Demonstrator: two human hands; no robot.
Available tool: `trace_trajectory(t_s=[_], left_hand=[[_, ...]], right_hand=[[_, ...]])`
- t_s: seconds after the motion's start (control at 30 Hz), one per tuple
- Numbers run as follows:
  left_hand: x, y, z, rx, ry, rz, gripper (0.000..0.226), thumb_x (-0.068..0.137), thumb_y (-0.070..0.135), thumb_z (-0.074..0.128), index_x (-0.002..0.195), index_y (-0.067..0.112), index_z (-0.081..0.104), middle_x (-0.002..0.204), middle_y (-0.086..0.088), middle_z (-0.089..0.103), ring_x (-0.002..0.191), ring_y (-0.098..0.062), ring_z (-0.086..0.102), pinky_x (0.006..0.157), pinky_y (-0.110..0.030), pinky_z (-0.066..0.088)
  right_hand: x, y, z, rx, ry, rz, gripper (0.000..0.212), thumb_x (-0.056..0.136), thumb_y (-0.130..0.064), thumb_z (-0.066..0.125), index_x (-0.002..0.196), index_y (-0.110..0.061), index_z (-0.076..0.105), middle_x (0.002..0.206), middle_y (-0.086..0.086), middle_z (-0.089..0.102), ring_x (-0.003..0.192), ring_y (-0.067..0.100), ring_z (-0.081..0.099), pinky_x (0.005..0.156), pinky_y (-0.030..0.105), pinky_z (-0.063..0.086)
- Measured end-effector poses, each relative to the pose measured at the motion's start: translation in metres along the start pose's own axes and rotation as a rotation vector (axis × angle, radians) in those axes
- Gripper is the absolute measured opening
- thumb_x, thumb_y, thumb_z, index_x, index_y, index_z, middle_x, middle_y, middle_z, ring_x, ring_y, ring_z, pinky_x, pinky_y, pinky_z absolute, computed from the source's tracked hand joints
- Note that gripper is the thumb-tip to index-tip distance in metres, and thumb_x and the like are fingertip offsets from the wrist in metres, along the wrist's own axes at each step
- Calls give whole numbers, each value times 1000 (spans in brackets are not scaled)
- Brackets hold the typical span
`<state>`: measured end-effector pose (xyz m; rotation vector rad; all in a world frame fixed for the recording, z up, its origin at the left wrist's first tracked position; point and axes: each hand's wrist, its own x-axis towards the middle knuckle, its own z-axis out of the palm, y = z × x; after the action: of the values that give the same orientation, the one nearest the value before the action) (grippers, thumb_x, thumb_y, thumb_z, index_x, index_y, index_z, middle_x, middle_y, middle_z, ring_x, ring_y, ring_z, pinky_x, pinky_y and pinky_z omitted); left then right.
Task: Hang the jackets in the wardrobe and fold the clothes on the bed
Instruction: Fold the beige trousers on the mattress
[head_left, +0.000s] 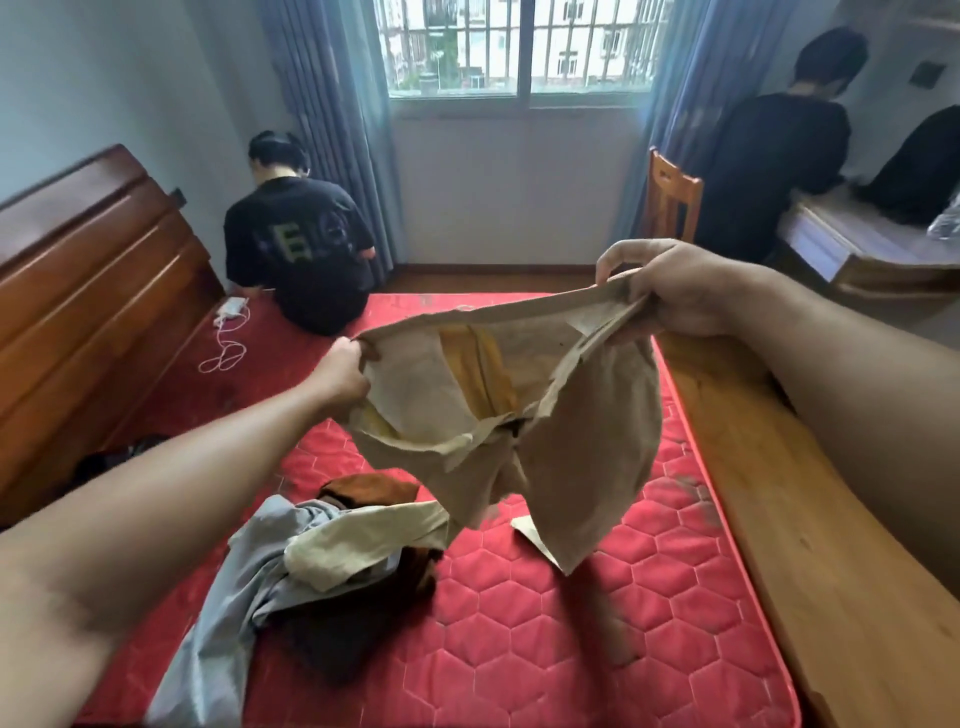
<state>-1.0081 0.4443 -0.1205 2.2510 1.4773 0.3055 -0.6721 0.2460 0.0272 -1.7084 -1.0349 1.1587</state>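
A pair of beige shorts (587, 441) with a yellow inner lining hangs in the air above the red quilted mattress (597, 623). My left hand (340, 374) grips the waistband at its left end. My right hand (670, 291) grips the waistband at its right end, held higher. The legs of the shorts dangle toward the mattress. Below lies a loose pile of clothes: a grey garment (228, 597), a cream piece (358, 540) and a dark brown one (374, 493).
A wooden headboard (88, 291) stands at the left and a wooden bed rail (810, 545) runs along the right. One person (296, 249) sits on the mattress's far corner beside a white charger cable (226, 343). Another person (769, 150) stands at a desk (852, 244) near a wooden chair (667, 192).
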Motion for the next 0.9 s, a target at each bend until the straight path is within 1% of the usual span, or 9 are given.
trace_trajectory(t_s=[0.2,0.3,0.4,0.5,0.57,0.67,0.73,0.8,0.9], left_hand=[[14,17,-59,85,37,133,42,75,-15,48,82,18,73,100,-4,55,94,-24,59,78,-26,44],[13,19,-78,3,26,243,39,85,-6,50,67,23,68,90,1,59,93,-28,64,76,-24,43],[2,31,-97,3,-122,313,30,88,48,56,84,21,68,96,1,56,93,-21,63,76,-26,44],[-7,28,-116,190,-272,419,85,51,96,60,103,28,64,106,7,47,92,-8,58,77,-24,50],[-8,21,-125,477,-249,583,90,48,94,65,112,32,61,109,12,43,98,-6,51,83,-22,48],[-4,26,-149,547,-142,818,34,80,42,75,107,23,69,102,7,50,89,-11,55,77,-21,48],[4,32,-169,496,-52,888,27,86,39,59,93,17,73,87,4,54,73,-14,57,66,-32,51],[11,47,-188,504,47,905,41,87,46,48,87,13,73,78,2,58,68,-14,58,61,-37,51],[10,84,-221,463,96,676,50,100,51,46,83,13,73,76,-3,63,73,-22,63,69,-40,51]], right_hand=[[7,2,11,-166,90,-125,40,86,18,36,86,6,73,91,21,68,86,39,65,72,36,62],[10,10,6,-544,199,-176,26,91,-7,59,107,-13,79,105,6,72,99,28,68,87,35,58],[9,21,0,-905,147,-144,58,78,-54,81,127,-28,63,119,-4,59,107,18,59,89,35,53],[7,31,-5,-1145,194,-216,65,76,-43,85,129,-28,52,117,0,50,106,23,61,87,40,58],[5,30,-14,-1164,223,-228,77,78,-37,84,144,-26,46,128,1,49,114,26,59,91,42,57],[-4,14,-25,-1171,126,-44,110,69,-45,90,156,-30,22,147,3,38,128,28,49,98,44,54],[-10,2,-27,-1311,124,-53,93,77,-36,83,149,-30,24,147,3,40,125,30,53,94,47,55],[-15,-13,-30,-1511,283,-244,53,88,-29,68,131,-27,37,131,2,56,113,31,64,84,50,58],[-17,-39,-38,-1584,437,-271,23,88,-38,54,108,-27,59,97,-1,68,90,30,70,75,44,60]])
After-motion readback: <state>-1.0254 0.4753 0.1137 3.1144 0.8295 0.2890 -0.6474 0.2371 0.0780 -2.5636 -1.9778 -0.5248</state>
